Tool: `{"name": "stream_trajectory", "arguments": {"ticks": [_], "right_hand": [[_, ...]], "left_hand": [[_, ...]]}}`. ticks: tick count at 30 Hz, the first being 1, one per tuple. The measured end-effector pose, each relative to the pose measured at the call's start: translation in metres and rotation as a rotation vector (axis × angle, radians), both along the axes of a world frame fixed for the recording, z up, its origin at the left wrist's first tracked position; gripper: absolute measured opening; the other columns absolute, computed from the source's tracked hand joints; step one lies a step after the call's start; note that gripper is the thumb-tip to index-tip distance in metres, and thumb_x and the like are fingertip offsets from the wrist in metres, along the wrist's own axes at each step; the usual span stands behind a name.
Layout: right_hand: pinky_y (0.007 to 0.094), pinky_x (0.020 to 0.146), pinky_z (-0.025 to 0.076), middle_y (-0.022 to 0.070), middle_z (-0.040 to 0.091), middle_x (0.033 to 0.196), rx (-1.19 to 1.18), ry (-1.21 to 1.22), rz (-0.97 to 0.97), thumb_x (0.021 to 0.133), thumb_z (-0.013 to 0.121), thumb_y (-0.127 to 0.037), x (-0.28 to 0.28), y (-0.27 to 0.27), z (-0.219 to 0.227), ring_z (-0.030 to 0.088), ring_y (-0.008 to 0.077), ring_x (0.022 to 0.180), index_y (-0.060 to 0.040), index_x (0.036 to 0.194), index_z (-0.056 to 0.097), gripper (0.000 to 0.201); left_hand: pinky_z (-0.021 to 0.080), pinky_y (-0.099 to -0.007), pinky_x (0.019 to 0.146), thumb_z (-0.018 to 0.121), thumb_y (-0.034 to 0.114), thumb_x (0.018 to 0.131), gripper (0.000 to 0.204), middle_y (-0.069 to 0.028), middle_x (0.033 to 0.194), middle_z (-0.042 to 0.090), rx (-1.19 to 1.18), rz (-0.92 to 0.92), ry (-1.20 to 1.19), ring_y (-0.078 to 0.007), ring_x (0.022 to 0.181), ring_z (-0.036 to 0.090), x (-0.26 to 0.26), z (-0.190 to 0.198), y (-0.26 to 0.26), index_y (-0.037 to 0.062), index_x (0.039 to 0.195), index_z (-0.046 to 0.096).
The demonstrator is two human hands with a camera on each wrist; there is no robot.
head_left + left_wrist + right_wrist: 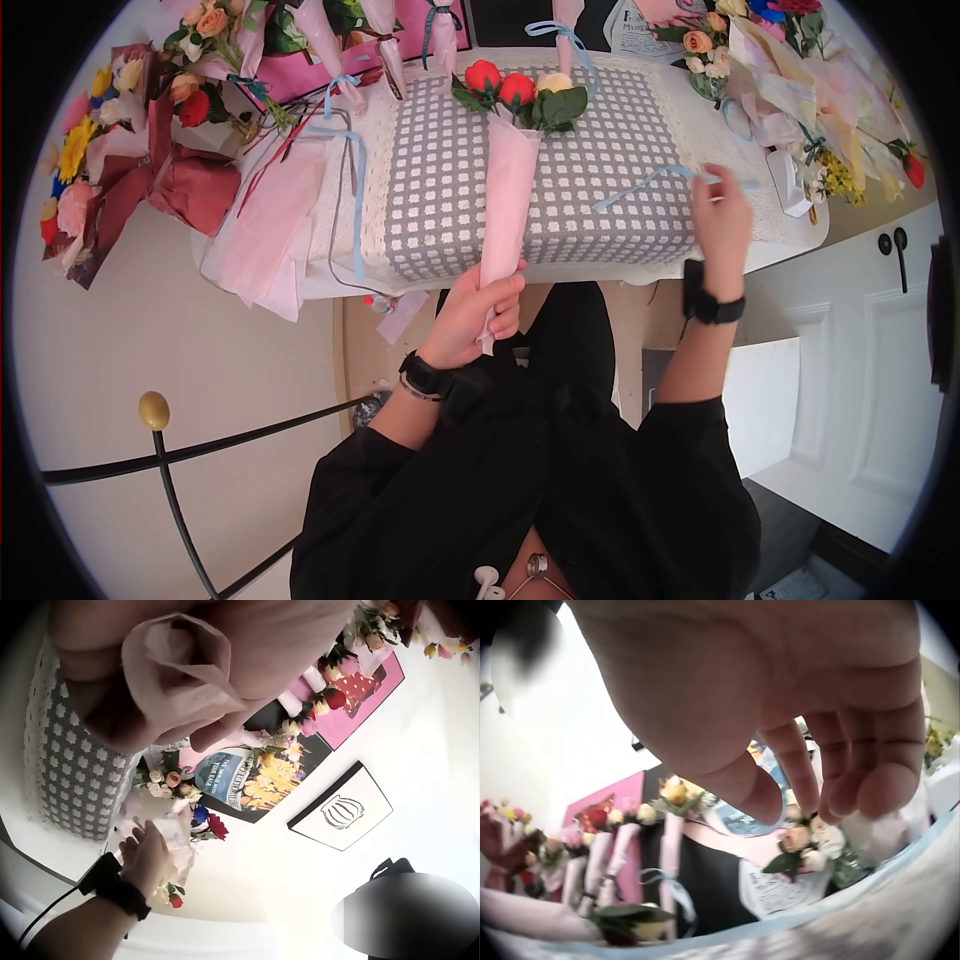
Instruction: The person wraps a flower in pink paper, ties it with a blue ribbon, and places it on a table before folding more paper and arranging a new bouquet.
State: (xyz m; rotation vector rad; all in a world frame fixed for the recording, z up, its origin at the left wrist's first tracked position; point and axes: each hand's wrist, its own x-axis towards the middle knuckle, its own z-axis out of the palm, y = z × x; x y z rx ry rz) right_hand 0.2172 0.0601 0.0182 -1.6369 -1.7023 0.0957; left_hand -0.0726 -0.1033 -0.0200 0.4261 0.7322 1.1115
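My left hand [468,318] grips the lower end of a pink paper wrap [510,190], fingers curled round it. From its top stand two red roses, a cream rose [554,83] and green leaves. In the left wrist view the wrap's open paper end [180,675] pokes out of that hand [285,645]. Over the table's right side, my right hand [722,220] hovers at a light blue ribbon [645,185], fingers loosely bent. The right wrist view shows a gap between the thumb and fingers of this hand [780,682]; nothing is seen held there.
A grey-and-white checked cloth [430,170] covers the table's middle. Pink paper sheets [265,230] and ribbons lie left. A dark red wrapped bouquet [190,180] is far left, pale bouquets [790,90] are at right, and several slim wrapped flowers line the back. A white box [790,184] sits near the right edge.
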Motion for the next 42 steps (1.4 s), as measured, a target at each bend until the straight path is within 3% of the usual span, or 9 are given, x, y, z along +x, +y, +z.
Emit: {"name": "stream_trajectory", "arguments": {"ticks": [4, 11, 18, 23, 28, 29, 33, 35, 42], "right_hand": [[0.0321, 0.060, 0.051, 0.0091, 0.066, 0.071, -0.619, 0.412, 0.532, 0.093, 0.063, -0.024, -0.072, -0.053, -0.006, 0.063, 0.0152, 0.061, -0.0050, 0.105, 0.069, 0.024], [0.0291, 0.066, 0.059, 0.0115, 0.069, 0.092, -0.957, 1.122, 0.803, 0.098, 0.061, -0.023, -0.134, -0.073, -0.035, 0.069, 0.0174, 0.072, 0.0058, 0.123, 0.054, 0.039], [0.0324, 0.075, 0.060, 0.0131, 0.069, 0.101, -0.861, 1.202, 0.808, 0.098, 0.062, -0.023, -0.148, -0.081, -0.037, 0.070, 0.0196, 0.088, 0.0022, 0.126, 0.050, 0.040], [0.0372, 0.078, 0.059, 0.0108, 0.066, 0.106, -0.867, 1.617, 0.912, 0.096, 0.063, -0.016, -0.143, -0.084, -0.020, 0.068, 0.0191, 0.092, -0.0004, 0.125, 0.051, 0.035], [0.0343, 0.080, 0.055, 0.0068, 0.063, 0.109, -0.650, 1.746, 0.802, 0.095, 0.063, -0.009, -0.153, -0.082, -0.035, 0.065, 0.0166, 0.096, -0.0027, 0.119, 0.054, 0.026], [0.0328, 0.081, 0.054, 0.0060, 0.062, 0.109, -0.544, 1.788, 0.702, 0.095, 0.062, -0.007, -0.155, -0.082, -0.036, 0.064, 0.0158, 0.098, -0.0035, 0.118, 0.055, 0.024], [0.0307, 0.083, 0.053, 0.0053, 0.062, 0.107, -0.394, 1.840, 0.589, 0.094, 0.063, -0.003, -0.153, -0.085, -0.027, 0.062, 0.0144, 0.098, -0.0040, 0.117, 0.055, 0.025], [0.0405, 0.089, 0.055, 0.0104, 0.064, 0.101, -0.313, 1.770, 0.510, 0.097, 0.060, -0.015, -0.150, -0.082, -0.027, 0.067, 0.0247, 0.098, -0.0036, 0.118, 0.054, 0.025], [0.0474, 0.100, 0.046, 0.0194, 0.064, 0.116, -0.424, 2.022, 0.694, 0.098, 0.053, -0.041, -0.110, -0.066, -0.030, 0.060, 0.0331, 0.114, -0.0021, 0.120, 0.056, 0.045]], "left_hand": [[0.029, -0.0229, 0.041, 0.051, 0.009, 0.099, 0.018, 0.0037, 0.065, 0.037, -0.030, -0.028, -0.059, -0.0052, 0.043, 0.034, 0.001, -0.005, -0.001, 0.0062, 0.117, 0.050], [0.027, -0.0234, 0.038, 0.052, 0.009, 0.098, 0.014, 0.0039, 0.062, 0.035, 0.048, -0.113, -0.241, -0.0052, 0.039, 0.032, -0.005, -0.019, -0.014, 0.0077, 0.112, 0.049], [0.029, -0.0234, 0.040, 0.057, 0.002, 0.094, 0.014, 0.0021, 0.065, 0.045, 0.064, -0.268, 0.069, -0.0055, 0.041, 0.037, -0.020, -0.019, -0.025, 0.0069, 0.106, 0.051], [0.039, -0.0253, 0.045, 0.061, 0.008, 0.092, 0.015, 0.0006, 0.070, 0.053, 0.123, -0.476, 0.462, -0.0066, 0.047, 0.046, -0.047, -0.005, -0.023, 0.0067, 0.106, 0.054], [0.050, -0.0354, 0.060, 0.069, 0.011, 0.086, 0.030, -0.0141, 0.085, 0.067, 0.658, -0.208, 1.444, -0.0297, 0.067, 0.066, -0.060, 0.001, -0.012, 0.0031, 0.113, 0.057], [0.053, -0.0415, 0.073, 0.071, 0.013, 0.085, 0.037, -0.0185, 0.100, 0.068, 0.439, -0.243, 1.531, -0.0400, 0.088, 0.066, -0.049, 0.026, -0.012, 0.0021, 0.118, 0.056], [0.053, -0.0425, 0.073, 0.071, 0.015, 0.087, 0.037, -0.0191, 0.104, 0.067, 0.673, 0.040, 1.695, -0.0399, 0.091, 0.065, -0.033, 0.028, -0.009, 0.0033, 0.118, 0.057], [0.053, -0.0425, 0.074, 0.071, 0.016, 0.088, 0.034, -0.0188, 0.104, 0.068, 0.782, 0.130, 1.760, -0.0390, 0.090, 0.066, -0.031, 0.026, -0.002, 0.0027, 0.117, 0.058], [0.052, -0.0440, 0.068, 0.069, 0.021, 0.088, 0.030, -0.0141, 0.092, 0.066, 0.885, 0.106, 1.707, -0.0363, 0.081, 0.065, -0.034, 0.024, 0.022, 0.0079, 0.114, 0.060]]}}
